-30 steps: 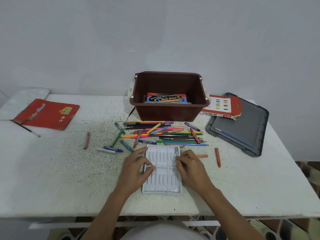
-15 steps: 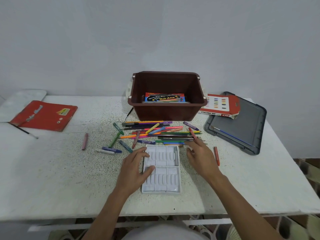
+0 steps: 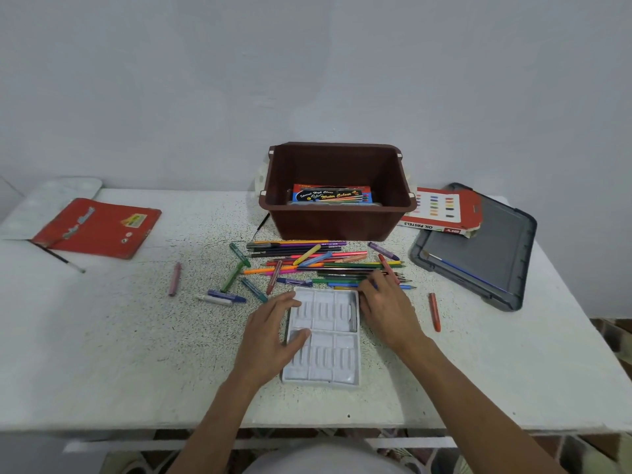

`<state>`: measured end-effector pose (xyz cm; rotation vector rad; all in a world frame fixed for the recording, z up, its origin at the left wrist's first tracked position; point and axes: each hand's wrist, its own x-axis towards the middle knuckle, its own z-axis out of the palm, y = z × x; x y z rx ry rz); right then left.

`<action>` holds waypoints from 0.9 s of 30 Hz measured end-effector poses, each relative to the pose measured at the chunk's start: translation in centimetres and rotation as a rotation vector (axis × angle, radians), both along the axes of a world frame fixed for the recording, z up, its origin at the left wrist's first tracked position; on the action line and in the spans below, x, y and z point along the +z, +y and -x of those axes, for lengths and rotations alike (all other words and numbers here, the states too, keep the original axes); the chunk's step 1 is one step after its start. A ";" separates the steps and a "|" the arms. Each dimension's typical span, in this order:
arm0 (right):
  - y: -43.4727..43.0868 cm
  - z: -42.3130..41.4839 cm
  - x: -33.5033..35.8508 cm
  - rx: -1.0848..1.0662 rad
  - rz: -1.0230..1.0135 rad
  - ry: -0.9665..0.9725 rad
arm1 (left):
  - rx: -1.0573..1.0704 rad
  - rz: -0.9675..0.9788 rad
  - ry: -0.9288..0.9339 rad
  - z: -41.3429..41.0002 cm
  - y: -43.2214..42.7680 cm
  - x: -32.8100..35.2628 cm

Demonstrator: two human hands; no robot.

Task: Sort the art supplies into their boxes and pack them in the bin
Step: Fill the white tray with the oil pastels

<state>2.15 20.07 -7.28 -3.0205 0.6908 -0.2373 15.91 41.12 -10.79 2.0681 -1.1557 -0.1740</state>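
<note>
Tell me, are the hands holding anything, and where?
Left hand rests on the white tray at its left edge. Right hand touches the pencils; whether it grips one cannot be told.

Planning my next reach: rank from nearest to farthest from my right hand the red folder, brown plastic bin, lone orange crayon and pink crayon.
1. Lone orange crayon, just right of the right hand.
2. Brown plastic bin, behind the pencils.
3. Pink crayon, left of centre.
4. Red folder, far left.

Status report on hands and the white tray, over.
Left hand flat on white tray. Right hand at the pencil pile, grip unclear. Tray slots empty.
</note>
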 end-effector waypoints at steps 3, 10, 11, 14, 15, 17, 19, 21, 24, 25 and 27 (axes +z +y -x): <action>-0.6 -0.3 -0.4 0.046 0.059 0.069 | -0.003 -0.001 -0.004 0.0 0.0 -0.1; -1.4 0.1 -1.0 0.091 0.173 0.073 | 0.000 0.009 -0.001 0.0 0.0 -0.2; -1.4 0.2 -0.8 0.098 0.200 0.033 | 0.002 0.010 0.000 0.0 0.0 -0.2; -1.3 0.6 0.1 0.012 0.101 -0.226 | 0.011 0.014 0.005 -0.1 0.0 -0.2; -1.1 0.6 0.5 -0.027 -0.005 -0.300 | 0.014 0.013 0.006 -0.1 0.0 -0.2; -0.5 0.6 1.3 -0.102 -0.264 -0.368 | 0.022 0.009 0.009 0.0 -0.1 -0.3; 0.2 0.5 1.9 -0.176 -0.515 -0.394 | 0.028 0.008 0.007 0.0 -0.2 -0.3; 1.0 0.5 2.5 -0.217 -0.697 -0.409 | 0.025 0.004 -0.005 -0.1 -0.2 -0.4; 2.2 0.6 2.8 -0.261 -0.781 -0.349 | 0.025 -0.004 -0.028 -0.1 -0.2 -0.5; 2.5 0.6 2.8 -0.272 -0.778 -0.320 | 0.026 -0.004 -0.034 -0.2 -0.2 -0.5; 3.2 0.5 2.7 -0.265 -0.751 -0.274 | 0.029 -0.005 -0.040 -0.2 -0.3 -0.5</action>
